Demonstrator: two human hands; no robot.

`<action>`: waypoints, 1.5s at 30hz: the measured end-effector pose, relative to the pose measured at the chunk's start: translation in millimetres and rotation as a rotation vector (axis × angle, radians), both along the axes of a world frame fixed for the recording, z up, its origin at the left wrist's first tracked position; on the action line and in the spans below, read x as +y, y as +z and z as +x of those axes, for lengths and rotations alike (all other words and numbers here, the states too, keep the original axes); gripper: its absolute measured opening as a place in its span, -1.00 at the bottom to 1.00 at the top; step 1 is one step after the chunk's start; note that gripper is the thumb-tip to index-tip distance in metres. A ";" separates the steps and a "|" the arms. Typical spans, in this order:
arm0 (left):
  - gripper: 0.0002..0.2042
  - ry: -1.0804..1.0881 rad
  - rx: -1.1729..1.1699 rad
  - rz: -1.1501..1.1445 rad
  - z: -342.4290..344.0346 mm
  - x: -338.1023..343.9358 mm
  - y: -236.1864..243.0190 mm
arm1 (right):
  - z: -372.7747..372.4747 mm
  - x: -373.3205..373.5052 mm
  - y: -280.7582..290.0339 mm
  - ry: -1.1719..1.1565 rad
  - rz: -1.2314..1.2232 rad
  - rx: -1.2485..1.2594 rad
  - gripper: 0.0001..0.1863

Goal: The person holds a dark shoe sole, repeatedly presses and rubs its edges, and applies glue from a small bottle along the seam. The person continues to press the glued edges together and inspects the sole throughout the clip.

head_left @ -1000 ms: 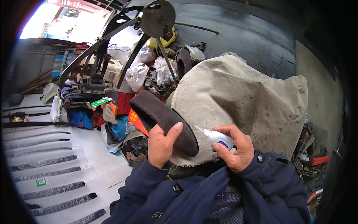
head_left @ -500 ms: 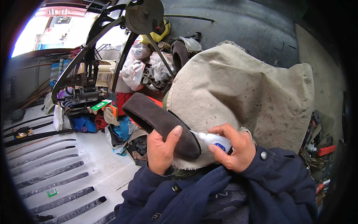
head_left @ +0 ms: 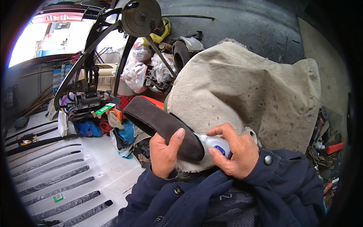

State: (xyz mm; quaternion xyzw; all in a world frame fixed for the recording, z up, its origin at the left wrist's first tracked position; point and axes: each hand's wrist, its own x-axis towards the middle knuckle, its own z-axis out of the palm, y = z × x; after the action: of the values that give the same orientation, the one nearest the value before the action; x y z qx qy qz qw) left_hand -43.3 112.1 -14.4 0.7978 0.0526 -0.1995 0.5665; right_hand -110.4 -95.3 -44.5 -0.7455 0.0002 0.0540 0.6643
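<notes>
A dark brown suede shoe point(head_left: 162, 123) lies tilted over my lap, its toe toward me. My left hand point(head_left: 165, 153) grips it near the toe, thumb on top and fingers hidden beneath. In my right hand point(head_left: 239, 151) is a small white glue bottle point(head_left: 216, 145) with a blue label, held between thumb and fingers. Its thin nozzle points left and meets the shoe's edge where upper and sole join. Whether any liquid is coming out is too small to see. A beige stained cloth point(head_left: 242, 90) covers my lap under both hands.
A black cast-iron sewing machine point(head_left: 87, 72) with a large wheel stands at the far left. Several wrapped dark strips point(head_left: 64, 178) lie on a white sheet at left. Another brown shoe point(head_left: 181, 53) and plastic bags point(head_left: 134, 75) sit beyond the cloth; tools point(head_left: 321, 123) lie at right.
The view has shifted slightly. Both hands keep their grip, and the bottle's nozzle stays at the shoe's edge, with the bottle a little differently angled.
</notes>
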 end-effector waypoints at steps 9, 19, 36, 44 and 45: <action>-0.87 0.002 0.002 -0.002 0.0 -2.4 1.4 | 1.5 -0.7 -3.3 -0.018 0.062 -0.008 -0.63; -0.88 0.005 -0.024 -0.027 -0.3 -5.8 0.1 | 7.8 1.8 -5.1 -0.022 0.036 0.037 -0.68; -0.85 0.062 0.043 -0.067 4.8 4.4 -0.6 | 12.8 -27.1 7.9 -0.125 0.391 0.097 -0.60; -0.68 -0.063 -0.261 -0.226 20.8 11.5 19.3 | 5.6 -106.0 5.6 -0.595 0.357 -0.400 -0.72; -0.67 -0.050 -0.284 -0.250 23.5 7.9 20.2 | 1.6 -124.8 1.2 -0.699 0.315 -0.463 -0.71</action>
State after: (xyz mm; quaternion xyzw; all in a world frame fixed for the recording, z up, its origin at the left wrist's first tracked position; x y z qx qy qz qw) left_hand -19.8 120.0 5.8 0.7424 -0.0730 -0.1038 0.6579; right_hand -108.8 -220.0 -43.3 -0.5829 0.0950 -0.3426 0.7306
